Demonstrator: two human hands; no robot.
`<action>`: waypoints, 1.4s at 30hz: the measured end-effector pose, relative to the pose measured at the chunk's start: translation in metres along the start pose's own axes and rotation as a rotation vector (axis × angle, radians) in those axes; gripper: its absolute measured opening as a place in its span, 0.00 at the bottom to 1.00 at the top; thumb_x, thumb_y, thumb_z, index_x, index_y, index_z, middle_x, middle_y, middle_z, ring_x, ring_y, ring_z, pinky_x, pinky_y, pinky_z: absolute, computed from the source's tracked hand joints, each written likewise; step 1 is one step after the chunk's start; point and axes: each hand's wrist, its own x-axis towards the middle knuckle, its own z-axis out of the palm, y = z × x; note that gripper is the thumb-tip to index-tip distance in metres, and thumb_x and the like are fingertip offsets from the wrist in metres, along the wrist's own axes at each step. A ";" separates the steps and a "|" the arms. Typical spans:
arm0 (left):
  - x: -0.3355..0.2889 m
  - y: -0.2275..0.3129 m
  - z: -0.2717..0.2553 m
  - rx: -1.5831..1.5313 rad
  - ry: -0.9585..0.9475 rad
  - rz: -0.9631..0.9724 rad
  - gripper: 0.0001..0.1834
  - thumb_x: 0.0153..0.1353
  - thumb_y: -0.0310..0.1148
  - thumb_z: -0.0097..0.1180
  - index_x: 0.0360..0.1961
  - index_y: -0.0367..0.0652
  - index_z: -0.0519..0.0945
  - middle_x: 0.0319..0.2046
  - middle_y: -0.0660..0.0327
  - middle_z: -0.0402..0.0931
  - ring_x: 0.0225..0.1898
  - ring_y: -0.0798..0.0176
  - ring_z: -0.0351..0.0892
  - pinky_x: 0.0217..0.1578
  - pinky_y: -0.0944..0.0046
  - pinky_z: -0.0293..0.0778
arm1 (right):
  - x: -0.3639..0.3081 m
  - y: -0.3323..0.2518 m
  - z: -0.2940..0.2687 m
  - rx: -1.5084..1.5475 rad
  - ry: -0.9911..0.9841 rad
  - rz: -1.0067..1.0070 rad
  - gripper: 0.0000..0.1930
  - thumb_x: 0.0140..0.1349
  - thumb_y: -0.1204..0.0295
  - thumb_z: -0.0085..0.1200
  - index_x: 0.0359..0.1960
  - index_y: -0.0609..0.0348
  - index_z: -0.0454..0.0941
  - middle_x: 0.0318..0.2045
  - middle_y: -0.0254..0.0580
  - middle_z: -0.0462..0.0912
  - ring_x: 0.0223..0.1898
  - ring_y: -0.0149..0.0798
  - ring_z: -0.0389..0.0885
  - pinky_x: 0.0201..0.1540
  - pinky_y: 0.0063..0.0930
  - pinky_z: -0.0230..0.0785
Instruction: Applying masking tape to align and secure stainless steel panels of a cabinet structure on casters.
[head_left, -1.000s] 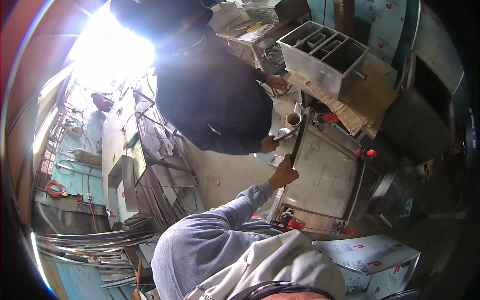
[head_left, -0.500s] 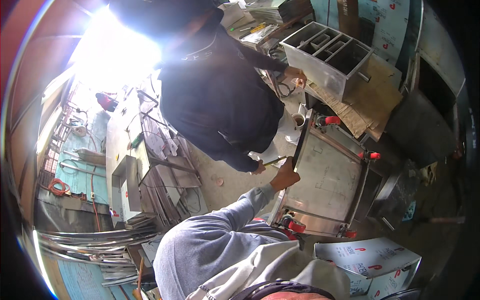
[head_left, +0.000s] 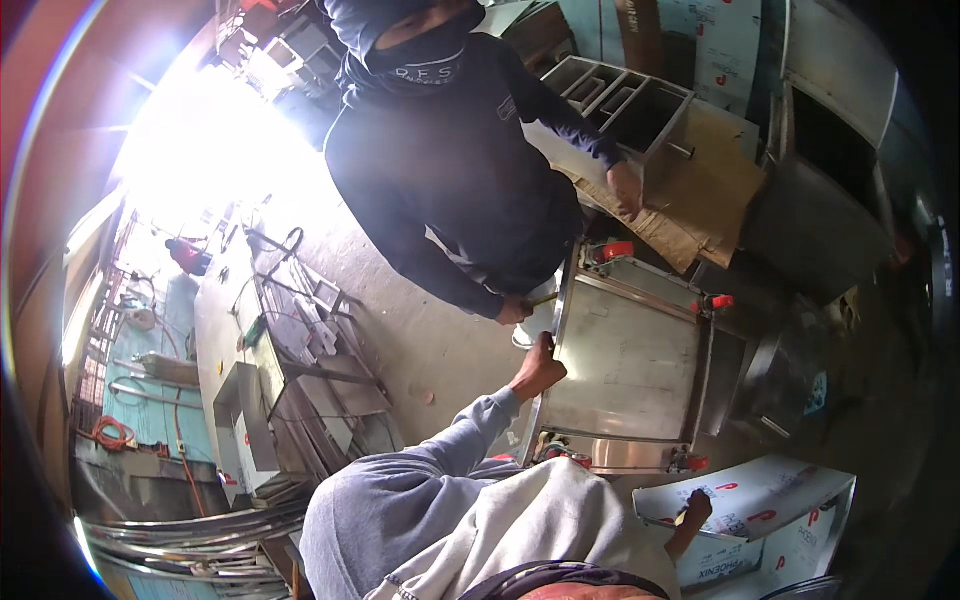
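My left hand (head_left: 538,370) is closed at the left edge of an upturned stainless steel cart (head_left: 625,350) with red casters. Its curled fingers hide whatever is in them. Over by a film-covered metal box (head_left: 745,500) at the lower right, my right hand (head_left: 692,518) is curled, with a small yellowish bit showing beside its fingers. Across from me, a co-worker in a dark sweatshirt (head_left: 430,160) has one hand (head_left: 514,310) at a yellow tape measure blade (head_left: 543,299) near the cart's edge. The co-worker's other hand (head_left: 626,190) is on cardboard.
A divided steel bin (head_left: 640,110) stands on brown cardboard (head_left: 725,195) at the far right. Metal offcuts and a bench (head_left: 290,340) fill the left side. Long metal strips (head_left: 190,530) lie at the lower left, and an orange hose (head_left: 112,433) is coiled beyond them.
The co-worker has straightened up, and their far hand has come down onto the cardboard. My left hand has shifted slightly left and nearer me. My right hand has come into view.
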 end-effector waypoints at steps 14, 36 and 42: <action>0.025 -0.035 0.005 -0.087 0.025 0.005 0.31 0.48 0.25 0.63 0.56 0.37 0.69 0.39 0.53 0.72 0.41 0.57 0.73 0.36 0.55 0.73 | 0.078 -0.122 0.089 -0.756 0.139 -0.534 0.27 0.65 0.50 0.69 0.55 0.59 0.90 0.41 0.53 0.93 0.46 0.54 0.92 0.51 0.49 0.81; 0.017 -0.022 0.000 -0.099 0.004 -0.066 0.30 0.49 0.26 0.65 0.56 0.39 0.72 0.35 0.57 0.75 0.35 0.61 0.77 0.33 0.56 0.74 | 0.103 -0.124 0.200 -0.489 -0.534 -0.635 0.17 0.61 0.54 0.63 0.34 0.56 0.89 0.31 0.54 0.89 0.34 0.56 0.89 0.39 0.49 0.79; 0.023 -0.032 0.002 -0.097 0.024 -0.068 0.27 0.49 0.26 0.64 0.52 0.40 0.71 0.34 0.57 0.74 0.34 0.60 0.76 0.32 0.55 0.73 | 0.110 -0.123 0.213 -0.940 -0.084 -0.535 0.22 0.65 0.50 0.64 0.39 0.59 0.89 0.34 0.55 0.92 0.41 0.61 0.92 0.45 0.55 0.82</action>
